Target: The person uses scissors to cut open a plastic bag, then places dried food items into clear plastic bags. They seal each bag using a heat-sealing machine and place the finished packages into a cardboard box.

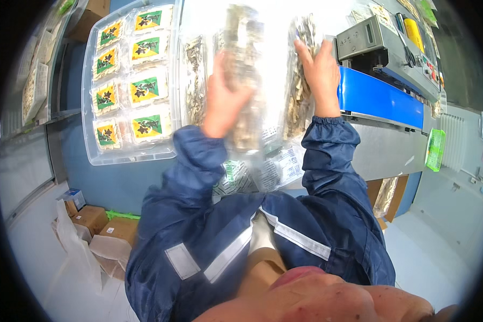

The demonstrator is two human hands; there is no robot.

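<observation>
My left hand (227,98) is blurred and grips the left side of a long clear bag of dried food pieces (243,80), which is blurred too. My right hand (320,74) lies over another long clear bag of dried brownish pieces (298,100), thumb and fingers spread across it; whether it grips the bag cannot be told. A third such bag (194,76) lies left of my left hand. Printed clear plastic bags (281,167) lie at the near edge, below the filled bags.
A clear plastic bin (131,159) with several packs bearing green and orange labels stands at the left. At the right is a metal sealing machine (402,60) with a blue belt (380,96). A bright green basket (435,149) stands further right. Cardboard boxes (90,219) sit at lower left.
</observation>
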